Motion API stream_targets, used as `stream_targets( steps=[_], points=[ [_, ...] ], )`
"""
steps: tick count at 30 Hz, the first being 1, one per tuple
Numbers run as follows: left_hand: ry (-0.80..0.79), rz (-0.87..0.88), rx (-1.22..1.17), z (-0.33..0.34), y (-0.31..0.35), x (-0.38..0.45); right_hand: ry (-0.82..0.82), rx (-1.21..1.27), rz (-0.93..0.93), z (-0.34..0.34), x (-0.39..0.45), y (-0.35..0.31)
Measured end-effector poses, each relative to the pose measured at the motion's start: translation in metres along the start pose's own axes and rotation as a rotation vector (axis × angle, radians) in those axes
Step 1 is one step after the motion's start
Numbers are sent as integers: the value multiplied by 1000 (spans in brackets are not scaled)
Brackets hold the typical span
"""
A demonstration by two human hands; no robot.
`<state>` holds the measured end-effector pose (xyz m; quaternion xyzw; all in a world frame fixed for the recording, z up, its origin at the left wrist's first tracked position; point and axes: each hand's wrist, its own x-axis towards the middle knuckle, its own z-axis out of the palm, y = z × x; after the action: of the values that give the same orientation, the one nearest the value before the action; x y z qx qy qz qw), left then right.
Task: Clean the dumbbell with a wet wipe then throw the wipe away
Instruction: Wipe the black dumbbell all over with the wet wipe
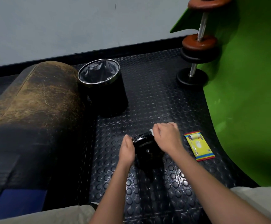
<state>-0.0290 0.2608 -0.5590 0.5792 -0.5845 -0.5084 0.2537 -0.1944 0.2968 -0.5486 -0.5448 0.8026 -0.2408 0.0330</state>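
Two bare hands are on a glossy black round-plated dumbbell (145,147) standing on end on the dark studded rubber floor mat (155,94). Honestly most of it is hard to read: the black plate blends into the mat, the lower end is just a dark smear below the wrists, and the handle is hidden.

Left hand (128,150) is cupped against the left rim of the top plate, fingers curled around the edge, so it's gripping the dumbbell. Right hand (168,137) is closed in a loose fist on the far right rim, and a small white wet wipe (151,132) pokes out just left of its knuckles; the rest of the wipe is buried in the fist.

Just right of the right-hand fingers, not touching, lies a yellow flat wipes packet with red and blue ends (199,145). Well beyond the fingertips stands a black round bin with a chrome rim and a grey liner (101,84), mouth open, with bare mat between.

Left of the left hand there's a worn brown padded bench (34,101), quite near. The curved green wall (244,94) crowds the right side, and up there a couple of brown-and-black dumbbells (199,44) stand on end, the top one cut off by the frame.
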Motion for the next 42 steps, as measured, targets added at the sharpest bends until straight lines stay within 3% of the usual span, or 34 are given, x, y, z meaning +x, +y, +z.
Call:
stream_targets(
  steps=[7,14,21,28,32,35,37,40,42],
  points=[
    [59,32,31,2,-3,4,61,-12,-224,14,-21,-23],
    [54,34,39,1,0,0,81,-32,-1,6,-16,-13],
    [53,25,0,2,2,-1,20,-3,-210,10,-18,-26],
    [8,-19,-19,2,-2,-2,-76,368,145,1,-4,11],
    [45,32,-4,1,2,-2,72,105,-39,9,-12,-15],
    [50,36,-10,2,2,-2,13,43,-164,11,-11,-14],
    [41,12,-6,2,2,-3,14,60,-93,8,-6,1],
    [7,-7,2,0,2,-5,-42,258,185,-1,-2,12],
    [13,4,7,0,2,-3,-65,242,226,-2,1,2]
  ],
)
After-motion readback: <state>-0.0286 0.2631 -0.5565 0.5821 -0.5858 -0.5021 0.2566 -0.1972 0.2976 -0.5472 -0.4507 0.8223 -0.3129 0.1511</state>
